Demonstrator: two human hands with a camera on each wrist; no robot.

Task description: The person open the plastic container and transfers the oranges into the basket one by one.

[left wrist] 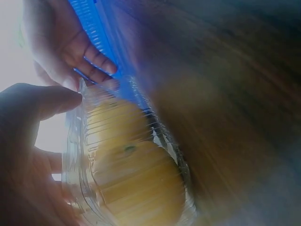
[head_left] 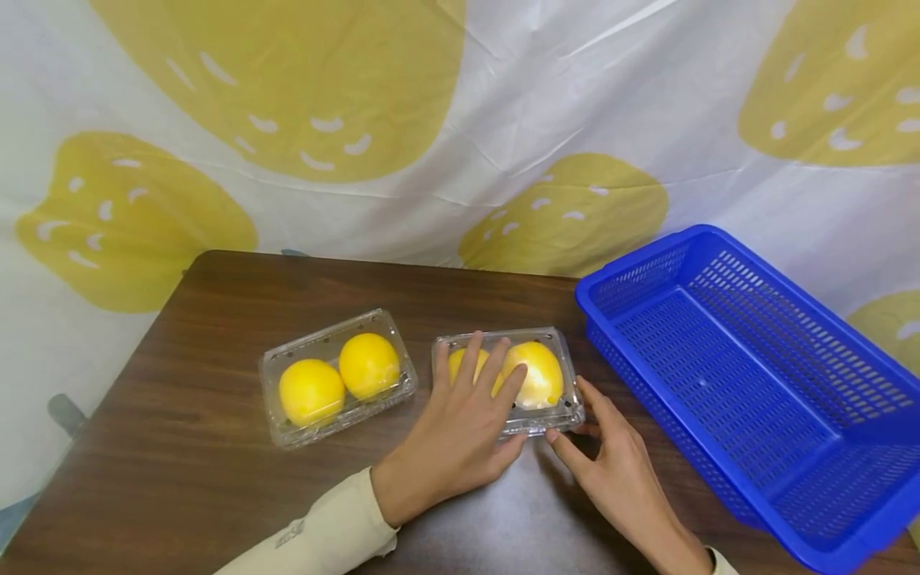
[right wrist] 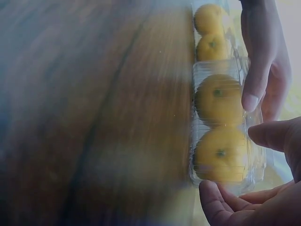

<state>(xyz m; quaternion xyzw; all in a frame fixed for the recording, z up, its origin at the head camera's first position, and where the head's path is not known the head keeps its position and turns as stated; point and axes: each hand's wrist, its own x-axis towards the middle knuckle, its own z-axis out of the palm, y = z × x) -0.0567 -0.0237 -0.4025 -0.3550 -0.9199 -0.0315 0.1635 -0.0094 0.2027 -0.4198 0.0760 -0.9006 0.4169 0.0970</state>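
A clear plastic clamshell box [head_left: 564, 416] with two round yellow fruits [head_left: 541, 375] stands on the table. My left hand [head_left: 463, 415] lies across its lid, fingers spread and fairly straight, thumb down by the front side. At the box's right front corner, my right hand [head_left: 621, 463] holds on with the thumb at the front and fingers along the right end. The right wrist view shows that thumb [right wrist: 270, 135] by the lid's rim and the fingertips [right wrist: 210, 190] at the end wall. To the left sits a second clamshell box [head_left: 309, 435], also with two yellow fruits [head_left: 370, 366].
A blue plastic basket [head_left: 636, 375] with slotted walls stands at the right, close beside the right hand. The brown wooden table [head_left: 194, 447] reaches back to a white cloth [head_left: 517, 96] printed with yellow shapes.
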